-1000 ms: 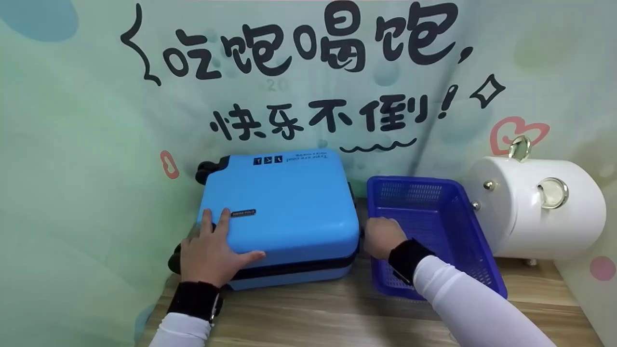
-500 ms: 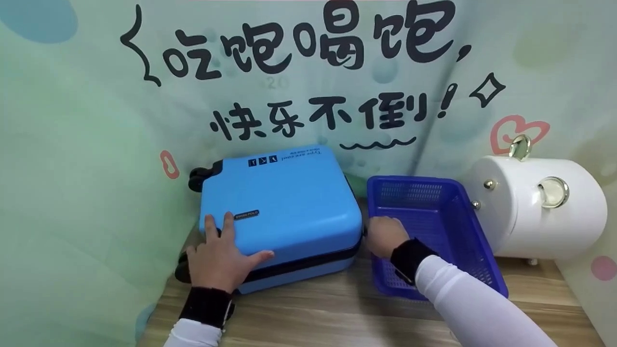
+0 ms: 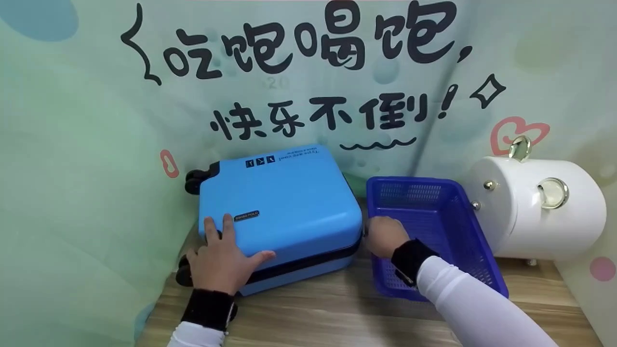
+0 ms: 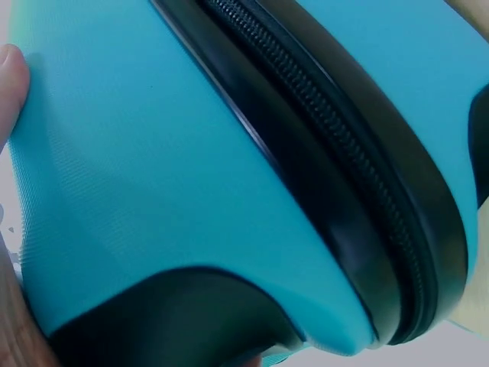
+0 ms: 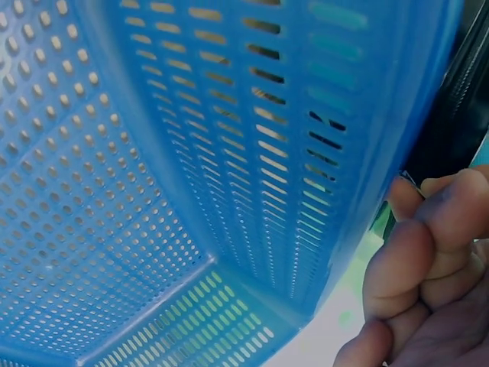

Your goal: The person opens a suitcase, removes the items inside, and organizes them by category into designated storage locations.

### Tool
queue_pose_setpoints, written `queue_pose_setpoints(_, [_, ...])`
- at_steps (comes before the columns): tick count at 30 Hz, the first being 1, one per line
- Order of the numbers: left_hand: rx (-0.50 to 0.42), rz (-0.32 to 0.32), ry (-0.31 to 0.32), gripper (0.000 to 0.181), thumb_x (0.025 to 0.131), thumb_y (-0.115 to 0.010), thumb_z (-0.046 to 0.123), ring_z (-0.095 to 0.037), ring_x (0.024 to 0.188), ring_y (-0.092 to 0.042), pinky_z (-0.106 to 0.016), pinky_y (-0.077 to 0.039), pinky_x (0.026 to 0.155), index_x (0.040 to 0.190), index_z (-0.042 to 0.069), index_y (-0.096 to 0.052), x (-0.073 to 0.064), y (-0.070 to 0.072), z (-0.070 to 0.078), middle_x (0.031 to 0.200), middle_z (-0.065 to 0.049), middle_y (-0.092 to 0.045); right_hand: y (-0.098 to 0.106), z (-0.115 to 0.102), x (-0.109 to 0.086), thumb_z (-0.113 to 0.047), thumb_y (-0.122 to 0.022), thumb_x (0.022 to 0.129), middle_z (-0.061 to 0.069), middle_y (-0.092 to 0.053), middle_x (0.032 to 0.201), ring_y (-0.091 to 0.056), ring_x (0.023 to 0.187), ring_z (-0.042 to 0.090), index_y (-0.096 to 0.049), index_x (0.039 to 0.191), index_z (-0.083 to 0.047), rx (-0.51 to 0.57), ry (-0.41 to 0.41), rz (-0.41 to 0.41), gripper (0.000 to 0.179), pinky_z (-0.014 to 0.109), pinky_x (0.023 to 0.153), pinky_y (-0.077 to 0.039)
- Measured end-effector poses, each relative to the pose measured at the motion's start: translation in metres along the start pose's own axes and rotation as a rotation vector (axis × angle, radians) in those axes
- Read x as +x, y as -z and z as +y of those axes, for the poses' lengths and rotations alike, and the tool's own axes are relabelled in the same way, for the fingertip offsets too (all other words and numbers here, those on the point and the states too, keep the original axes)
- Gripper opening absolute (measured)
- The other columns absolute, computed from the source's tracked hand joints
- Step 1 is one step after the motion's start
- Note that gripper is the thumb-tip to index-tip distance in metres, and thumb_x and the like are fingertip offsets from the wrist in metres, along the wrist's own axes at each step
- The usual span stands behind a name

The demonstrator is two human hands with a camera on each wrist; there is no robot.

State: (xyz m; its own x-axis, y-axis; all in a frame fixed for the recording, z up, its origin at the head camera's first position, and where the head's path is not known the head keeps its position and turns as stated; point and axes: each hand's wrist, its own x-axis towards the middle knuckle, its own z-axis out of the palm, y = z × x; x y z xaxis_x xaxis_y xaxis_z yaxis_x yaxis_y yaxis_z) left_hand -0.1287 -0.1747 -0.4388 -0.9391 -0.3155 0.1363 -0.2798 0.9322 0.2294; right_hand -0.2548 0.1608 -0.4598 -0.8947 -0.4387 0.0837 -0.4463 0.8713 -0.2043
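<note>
A light-blue hard-shell suitcase [image 3: 284, 197] lies flat on the wooden table, its wheels [image 3: 195, 180] to the left. My left hand [image 3: 221, 262] rests on its near left corner with fingers spread over the lid and thumb toward the front edge. In the left wrist view the black zipper band [image 4: 328, 115] runs along the closed side. At the suitcase's right side my right hand [image 3: 385, 236] has curled fingers pinching a small metal zipper pull [image 5: 412, 180] beside the black band, mostly hidden by the fingers.
A dark-blue perforated plastic basket [image 3: 453, 193] stands right of the suitcase, partly under my right wrist. Beyond it on the right is a white rounded bin [image 3: 554, 226] with metal rings. A printed green curtain [image 3: 96, 193] closes off the back and left.
The suitcase has turned slightly counterclockwise, its near left corner shifting right and toward me. My left hand has moved with it; my right hand stays at the right side almost unmoved.
</note>
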Motion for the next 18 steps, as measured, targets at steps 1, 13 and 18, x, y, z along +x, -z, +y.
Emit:
queue_pose_setpoints(1, [-0.001, 0.001, 0.004, 0.141, 0.062, -0.051, 0.101, -0.058, 0.094, -0.065, -0.083, -0.026, 0.099, 0.164, 0.009, -0.02, -0.001, 0.0, 0.001, 0.164, -0.034, -0.013, 0.001, 0.0, -0.001, -0.01, -0.066, 0.086, 0.006, -0.06, 0.063, -0.067, 0.068, 0.035, -0.052, 0.061, -0.015, -0.001, 0.008, 0.0, 0.029, 0.055, 0.07, -0.055])
queue_pose_setpoints(13, [0.0, -0.006, 0.051, 0.14, 0.064, -0.05, 0.1, -0.056, 0.086, -0.065, -0.081, -0.034, 0.094, 0.164, 0.006, -0.018, -0.012, -0.001, 0.015, 0.161, -0.039, -0.012, 0.0, 0.001, -0.004, -0.01, -0.065, 0.09, 0.005, -0.064, 0.068, -0.068, 0.073, 0.032, -0.058, 0.065, -0.013, 0.088, -0.021, -0.028, 0.026, 0.051, 0.07, -0.056])
queue_pose_setpoints(18, [-0.011, 0.005, 0.063, 0.139, 0.065, -0.049, 0.099, -0.054, 0.083, -0.065, -0.076, -0.038, 0.093, 0.164, 0.006, -0.019, -0.015, -0.002, 0.018, 0.161, -0.04, -0.011, 0.001, 0.0, -0.003, -0.01, -0.066, 0.09, 0.004, -0.062, 0.068, -0.067, 0.072, 0.03, -0.059, 0.067, -0.013, 0.115, -0.061, -0.049, 0.025, 0.05, 0.069, -0.056])
